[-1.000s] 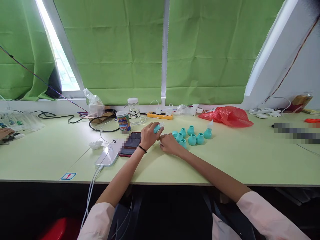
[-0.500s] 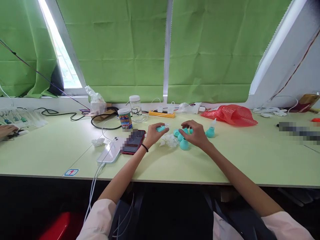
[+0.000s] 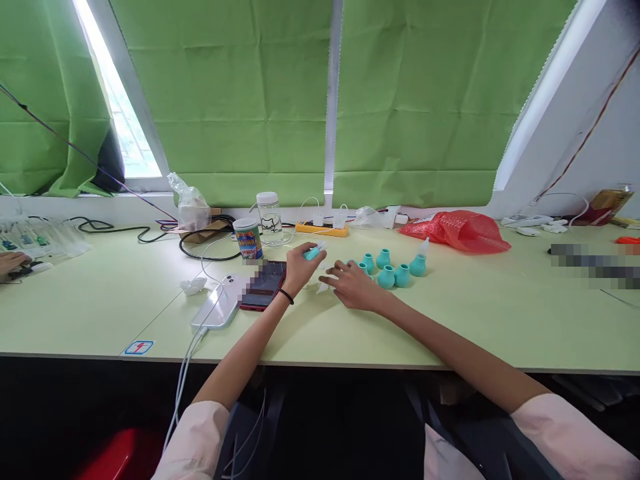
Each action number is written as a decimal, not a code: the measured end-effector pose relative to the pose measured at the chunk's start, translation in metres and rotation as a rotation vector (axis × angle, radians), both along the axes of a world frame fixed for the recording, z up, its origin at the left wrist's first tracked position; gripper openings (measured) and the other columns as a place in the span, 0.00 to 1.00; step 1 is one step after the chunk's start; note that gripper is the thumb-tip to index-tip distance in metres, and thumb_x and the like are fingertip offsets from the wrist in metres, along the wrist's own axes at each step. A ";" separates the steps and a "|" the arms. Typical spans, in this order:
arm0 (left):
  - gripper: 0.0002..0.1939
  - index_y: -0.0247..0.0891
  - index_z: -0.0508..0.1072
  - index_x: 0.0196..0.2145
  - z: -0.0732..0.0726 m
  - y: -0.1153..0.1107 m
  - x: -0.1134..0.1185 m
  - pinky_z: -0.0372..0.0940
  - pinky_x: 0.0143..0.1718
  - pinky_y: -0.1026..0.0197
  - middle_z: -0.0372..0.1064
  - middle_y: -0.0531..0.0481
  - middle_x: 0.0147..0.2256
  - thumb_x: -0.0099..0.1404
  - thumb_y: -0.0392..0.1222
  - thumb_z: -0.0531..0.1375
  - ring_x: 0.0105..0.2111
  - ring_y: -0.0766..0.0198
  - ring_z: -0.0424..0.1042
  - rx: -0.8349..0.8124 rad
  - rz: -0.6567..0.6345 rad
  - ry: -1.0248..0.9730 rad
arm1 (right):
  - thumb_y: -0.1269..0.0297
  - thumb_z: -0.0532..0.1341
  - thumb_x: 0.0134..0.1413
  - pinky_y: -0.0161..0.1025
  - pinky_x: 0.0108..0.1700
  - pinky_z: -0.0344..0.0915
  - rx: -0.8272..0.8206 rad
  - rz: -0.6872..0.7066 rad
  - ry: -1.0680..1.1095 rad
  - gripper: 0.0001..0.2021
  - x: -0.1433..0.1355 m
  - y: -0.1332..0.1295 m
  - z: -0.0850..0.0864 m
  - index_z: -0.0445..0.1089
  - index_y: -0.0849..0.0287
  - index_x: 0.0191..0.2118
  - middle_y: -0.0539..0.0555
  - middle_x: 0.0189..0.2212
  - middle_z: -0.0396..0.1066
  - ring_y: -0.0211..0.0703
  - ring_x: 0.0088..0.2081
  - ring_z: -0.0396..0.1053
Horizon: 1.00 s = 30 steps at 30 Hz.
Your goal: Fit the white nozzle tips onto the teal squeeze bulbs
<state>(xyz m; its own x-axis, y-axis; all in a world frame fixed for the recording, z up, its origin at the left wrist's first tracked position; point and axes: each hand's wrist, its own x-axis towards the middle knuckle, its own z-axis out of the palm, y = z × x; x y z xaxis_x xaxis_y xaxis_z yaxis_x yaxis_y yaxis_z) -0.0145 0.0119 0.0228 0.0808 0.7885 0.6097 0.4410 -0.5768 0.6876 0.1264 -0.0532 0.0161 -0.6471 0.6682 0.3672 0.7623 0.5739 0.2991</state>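
Observation:
My left hand (image 3: pixel 300 270) is closed around a teal rubber bulb (image 3: pixel 311 254) with a clear tip pointing right. Just to its right, my right hand (image 3: pixel 354 285) reaches palm down over small translucent white tips (image 3: pixel 324 287), its fingers apart and covering most of the pile. Whether a fingertip touches one of them is hard to see. Beyond that hand several teal bulbs with open necks stand on the table, among them a front bulb (image 3: pixel 386 277). A bulb fitted with a clear tip (image 3: pixel 419 265) stands upright at the right end of the group.
Left of my hands lie a dark phone (image 3: pixel 265 287) and a white phone (image 3: pixel 220 303) with a cable. A printed can (image 3: pixel 248 239) and a clear jar (image 3: pixel 271 223) stand behind. Red bubble wrap (image 3: pixel 457 231) lies back right. Another person's hand (image 3: pixel 11 262) shows far left.
My right hand has moved left from the bulbs to the pile of translucent tips. Several bulbs now stand farther right and more spread out. My left hand still holds its bulb.

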 end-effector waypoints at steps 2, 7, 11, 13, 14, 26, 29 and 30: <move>0.14 0.33 0.71 0.31 0.001 -0.002 0.000 0.61 0.26 0.66 0.69 0.51 0.23 0.48 0.44 0.57 0.24 0.67 0.67 -0.017 -0.033 -0.011 | 0.73 0.53 0.46 0.46 0.37 0.53 -0.032 0.009 -0.004 0.13 -0.011 0.010 -0.007 0.65 0.53 0.39 0.58 0.38 0.65 0.51 0.44 0.56; 0.11 0.33 0.72 0.27 -0.002 -0.006 0.004 0.61 0.30 0.66 0.69 0.51 0.26 0.46 0.42 0.58 0.28 0.66 0.67 -0.009 -0.158 0.029 | 0.74 0.53 0.47 0.47 0.41 0.54 -0.088 -0.034 0.126 0.11 -0.022 0.024 -0.022 0.67 0.50 0.31 0.56 0.37 0.66 0.50 0.44 0.58; 0.11 0.34 0.70 0.27 -0.003 -0.007 0.004 0.61 0.25 0.66 0.68 0.52 0.24 0.46 0.43 0.57 0.23 0.69 0.65 -0.076 -0.218 -0.068 | 0.71 0.52 0.49 0.46 0.43 0.56 -0.146 -0.029 0.208 0.10 -0.014 0.015 -0.017 0.66 0.49 0.34 0.55 0.38 0.66 0.49 0.44 0.59; 0.12 0.33 0.68 0.26 -0.001 -0.006 0.002 0.58 0.20 0.67 0.65 0.53 0.20 0.48 0.45 0.56 0.17 0.71 0.61 -0.196 -0.326 -0.185 | 0.68 0.51 0.51 0.45 0.42 0.57 -0.144 0.022 0.272 0.09 -0.005 0.006 -0.011 0.66 0.50 0.35 0.55 0.38 0.66 0.47 0.44 0.59; 0.12 0.33 0.68 0.26 0.000 -0.006 0.001 0.57 0.18 0.67 0.63 0.53 0.18 0.49 0.46 0.55 0.16 0.72 0.60 -0.272 -0.413 -0.247 | 0.67 0.51 0.51 0.45 0.42 0.58 -0.124 0.057 0.348 0.09 0.000 0.002 -0.008 0.65 0.50 0.36 0.54 0.37 0.67 0.46 0.43 0.60; 0.12 0.31 0.67 0.23 -0.001 -0.018 0.002 0.52 0.15 0.67 0.63 0.51 0.17 0.48 0.45 0.59 0.14 0.72 0.59 -0.575 -0.908 -0.140 | 0.63 0.64 0.35 0.40 0.32 0.68 -0.470 0.328 1.686 0.08 0.026 0.002 0.009 0.68 0.59 0.27 0.50 0.27 0.71 0.39 0.29 0.68; 0.13 0.31 0.67 0.23 0.000 -0.018 0.001 0.51 0.14 0.68 0.62 0.52 0.17 0.50 0.46 0.58 0.13 0.73 0.58 -0.578 -0.926 -0.149 | 0.65 0.64 0.35 0.39 0.32 0.69 -0.483 0.320 1.690 0.08 0.028 0.003 0.007 0.69 0.59 0.27 0.50 0.28 0.71 0.38 0.29 0.68; 0.13 0.31 0.67 0.23 0.000 -0.017 0.001 0.51 0.13 0.68 0.62 0.52 0.16 0.50 0.46 0.58 0.13 0.73 0.58 -0.583 -0.924 -0.154 | 0.65 0.64 0.35 0.39 0.31 0.69 -0.486 0.318 1.689 0.08 0.028 0.004 0.006 0.69 0.59 0.27 0.50 0.28 0.71 0.38 0.29 0.68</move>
<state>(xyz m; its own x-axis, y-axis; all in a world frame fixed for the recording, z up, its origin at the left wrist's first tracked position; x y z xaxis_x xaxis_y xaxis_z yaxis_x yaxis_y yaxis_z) -0.0135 -0.0053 0.0224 0.7424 0.6334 0.2183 -0.1072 -0.2094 0.9719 0.1545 -0.0497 0.0224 0.0729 0.8446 0.5304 -0.1150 0.5354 -0.8367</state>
